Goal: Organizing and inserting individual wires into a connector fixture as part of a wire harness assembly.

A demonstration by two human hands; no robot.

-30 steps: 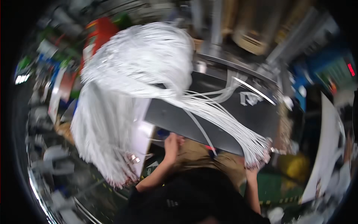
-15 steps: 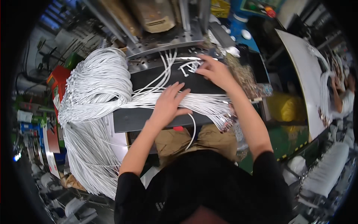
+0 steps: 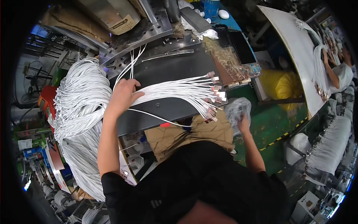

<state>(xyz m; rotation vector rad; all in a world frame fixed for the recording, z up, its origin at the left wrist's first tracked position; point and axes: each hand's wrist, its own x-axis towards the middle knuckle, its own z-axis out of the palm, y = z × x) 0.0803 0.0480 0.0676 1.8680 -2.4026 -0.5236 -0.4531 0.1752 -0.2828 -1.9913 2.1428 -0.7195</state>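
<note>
A flat bundle of white cables fans out to the right across the black worktop, with small metal and clear connectors at its ends. My left hand lies over the bundle's left part, fingers curled and thumb apart, the cables coming out between them. One loose cable curves past the worktop's near edge. Low at the right, beside my lap, my right hand is at a clear plastic bag. Its fingers are blurred and partly hidden, so what they hold does not show.
A large coil of white cables hangs at the left. A metal press stands at the back, with a few cables running beneath it. A yellow bag is under a pale table at right, where another person handles cables.
My right hand has moved from the worktop's back down to the plastic bag. The small white scraps are gone from the worktop. My left hand has shifted left along the cables.
</note>
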